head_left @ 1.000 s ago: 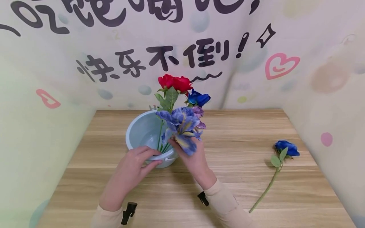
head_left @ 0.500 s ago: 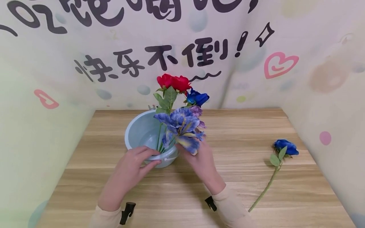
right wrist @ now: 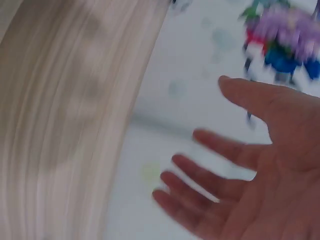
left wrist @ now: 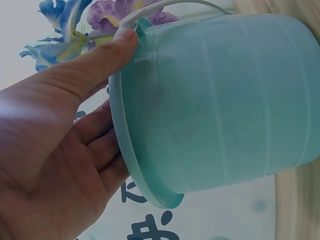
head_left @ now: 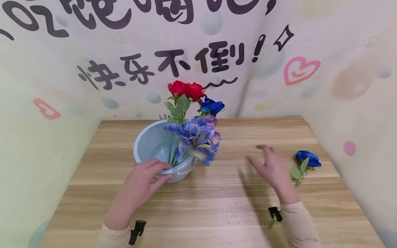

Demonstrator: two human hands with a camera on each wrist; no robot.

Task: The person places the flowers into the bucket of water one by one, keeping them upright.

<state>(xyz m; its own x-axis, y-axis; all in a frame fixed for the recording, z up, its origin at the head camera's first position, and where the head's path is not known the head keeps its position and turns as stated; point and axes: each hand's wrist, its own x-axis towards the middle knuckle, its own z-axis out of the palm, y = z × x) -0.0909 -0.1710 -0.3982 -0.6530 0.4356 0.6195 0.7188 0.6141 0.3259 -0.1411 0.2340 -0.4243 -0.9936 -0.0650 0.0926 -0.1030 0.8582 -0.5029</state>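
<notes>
My left hand (head_left: 141, 182) pinches the near rim of a light blue bucket (head_left: 149, 141), thumb outside and fingers over the edge, as the left wrist view also shows. Several artificial flowers lean on the bucket's right side: a red flower (head_left: 186, 90), a dark blue rose (head_left: 212, 106), a purple flower (head_left: 211, 120) and a blue-violet iris (head_left: 195, 137) in front. My right hand (head_left: 271, 168) is over the table right of the bucket, fingers spread and holding nothing. Close to its right lies a single blue rose (head_left: 307, 159), its stem partly hidden by the right forearm.
The wooden table (head_left: 201, 220) meets a printed backdrop (head_left: 130, 100) with black lettering behind and at the sides. A white bucket handle (head_left: 187, 168) hangs at the bucket's right front. Small specks (head_left: 234, 217) lie on the table in front.
My right hand has left the flowers at the bucket and moved right, toward the lone blue rose. The left hand keeps its hold on the rim, and the flowers in the bucket stay in place.
</notes>
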